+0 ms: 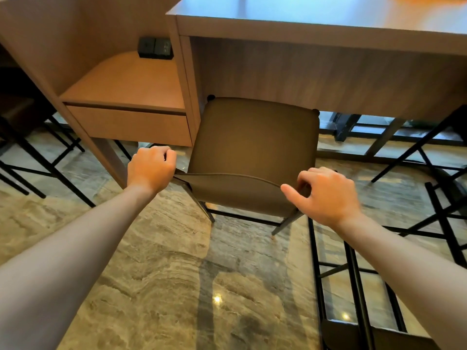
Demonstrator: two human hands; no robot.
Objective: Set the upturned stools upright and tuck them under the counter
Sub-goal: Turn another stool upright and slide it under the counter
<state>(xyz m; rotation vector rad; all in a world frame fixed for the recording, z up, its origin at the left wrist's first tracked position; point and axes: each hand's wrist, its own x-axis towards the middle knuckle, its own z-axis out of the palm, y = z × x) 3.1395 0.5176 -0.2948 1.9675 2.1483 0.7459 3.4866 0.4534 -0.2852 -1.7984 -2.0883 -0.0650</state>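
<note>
Standing upright on its dark metal legs, the brown upholstered stool with a low curved backrest [252, 142] sits at the centre of the view, its far edge just under the front lip of the pale wooden counter [303, 29] at twelve o'clock. The left hand [150, 170] has its fingers curled over the backrest's left corner, at nine o'clock from the seat. The right hand [326, 195] holds the backrest's right corner at four o'clock from the seat, fingers bent over the top edge and the thumb sticking out toward the left. A lower wooden shelf with a drawer front [126, 107] stands at ten o'clock, just beside the stool, with a black socket block [155, 48] set on the back of the shelf. Black metal frames of another stool [358, 286] lie at five o'clock on the glossy veined marble floor [164, 274], and more dark legs [38, 157] stand at nine o'clock.
</note>
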